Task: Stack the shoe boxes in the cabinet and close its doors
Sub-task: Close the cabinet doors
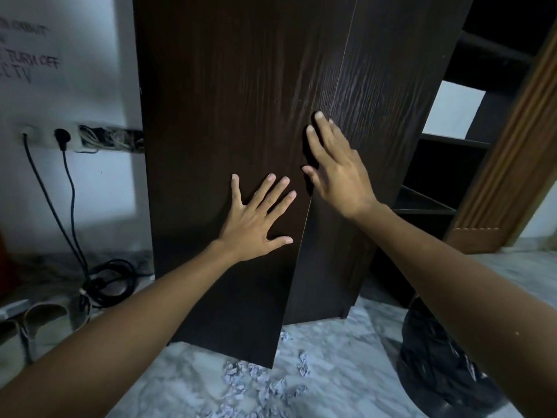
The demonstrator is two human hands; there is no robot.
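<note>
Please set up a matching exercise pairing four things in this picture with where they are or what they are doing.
Things:
1. left hand
2. right hand
3. black cables
4. crumpled paper scraps

Places or states:
A. coiled on the floor left of the cabinet
B. scattered on the marble floor in front of the cabinet
C. flat, fingers spread, on the left door
D. reaching, fingers straight, to the right door by the seam

Pairs: 1-C, 2-D, 3-A, 4-B
</note>
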